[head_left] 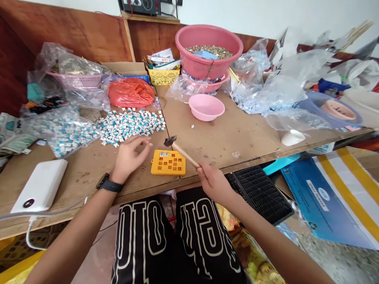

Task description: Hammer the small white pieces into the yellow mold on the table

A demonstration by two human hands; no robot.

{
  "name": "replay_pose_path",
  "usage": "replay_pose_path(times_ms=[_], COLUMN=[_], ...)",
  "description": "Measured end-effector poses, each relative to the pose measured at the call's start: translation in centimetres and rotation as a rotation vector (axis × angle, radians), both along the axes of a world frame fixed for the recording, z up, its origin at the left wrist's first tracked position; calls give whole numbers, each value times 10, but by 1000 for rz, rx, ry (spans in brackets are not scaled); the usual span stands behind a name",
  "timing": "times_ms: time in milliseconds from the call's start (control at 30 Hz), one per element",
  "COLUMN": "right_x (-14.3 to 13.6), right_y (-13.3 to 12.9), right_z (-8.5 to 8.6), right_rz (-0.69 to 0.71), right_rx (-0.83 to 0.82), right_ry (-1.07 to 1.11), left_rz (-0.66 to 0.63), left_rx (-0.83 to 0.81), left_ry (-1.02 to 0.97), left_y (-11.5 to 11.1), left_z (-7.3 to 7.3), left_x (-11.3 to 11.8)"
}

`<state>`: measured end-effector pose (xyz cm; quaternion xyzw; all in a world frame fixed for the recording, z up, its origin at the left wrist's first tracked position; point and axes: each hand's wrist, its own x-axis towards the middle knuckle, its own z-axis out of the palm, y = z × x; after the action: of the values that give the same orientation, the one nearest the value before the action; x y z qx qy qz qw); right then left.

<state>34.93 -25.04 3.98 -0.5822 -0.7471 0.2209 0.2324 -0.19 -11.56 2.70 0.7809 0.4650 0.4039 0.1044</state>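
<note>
My right hand (211, 179) grips the wooden handle of a small hammer (185, 153), its dark head above the back edge of a yellow tray. That yellow tray (168, 168) has rows of small square slots; blue-and-white pieces sit in two slots of its back row. Just left of the tray is my left hand (132, 155), thumb and fingertips drawn together in a pinch. Whatever is between them is too small to make out. Beyond this hand spreads a pile of small white-and-blue pieces (129, 125).
A plastic bag (71, 128) of similar pieces lies left, behind a white power bank (42, 184). Farther back are a red bag (131, 92), a pink bowl (206, 108) and a large pink basin (209, 40). A white cup (292, 138) lies near the right edge.
</note>
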Motion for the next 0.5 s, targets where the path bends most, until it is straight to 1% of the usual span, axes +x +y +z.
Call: replay_pose_path(times_ms=[67,100,133,200,233,267,300,367,433,500], right_x=[4,8,11,16,17,18,17,15,14,14], right_y=[7,12,16,25,28,31,33,35,36,36], right_z=[-3,-5,-6,-11,-15,-19,-23,-31,-36,-38], right_rz=[9,4,-15,-79,-113,-142,-167,-213,-247,-248], right_rx=[-27,-27,-20,-44,-98,-173,-253,-372,-402,-409], right_ry=[-10,34,116,366,508,641,753,894,956,987], left_rz=[144,230,319,474,522,544,538,464,369,316], left_rx=[4,-3,-18,-47,-53,-51,-43,-23,-21,-34], left_ry=[-35,-39,-32,-1,14,26,34,47,77,121], left_y=[2,4,8,15,19,23,26,31,33,33], left_z=[0,0,-1,-2,-3,-4,-5,-6,-7,-8], left_x=[-13,-22,-32,-55,-66,-77,-85,-96,-96,-91])
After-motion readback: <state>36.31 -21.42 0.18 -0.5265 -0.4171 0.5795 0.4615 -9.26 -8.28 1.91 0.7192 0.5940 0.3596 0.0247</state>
